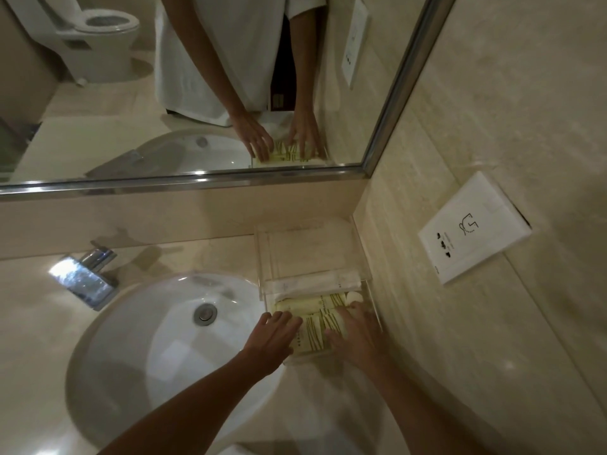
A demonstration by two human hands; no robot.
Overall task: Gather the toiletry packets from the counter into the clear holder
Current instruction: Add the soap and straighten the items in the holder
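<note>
Toiletry packets (313, 326), pale yellow, lie flat in the clear holder's (315, 254) front compartment, at the counter's (164, 257) back right corner beside the sink (157, 349). Left hand (272, 339) and right hand (354, 336) both flat, fingers straight, pressing on packets. Judgement: squaring the stack; press evenly, keep edges inside the walls.

No word, brand or number can be read anywhere. The white wall socket plate (473, 229) carries a small line-drawn pictogram above its sockets, with a line of tiny print beside it that is too small to make out. The pale yellow toiletry packets (315, 326) in the clear holder (262, 257) bear dark printed lines and marks, likewise illegible.
</note>
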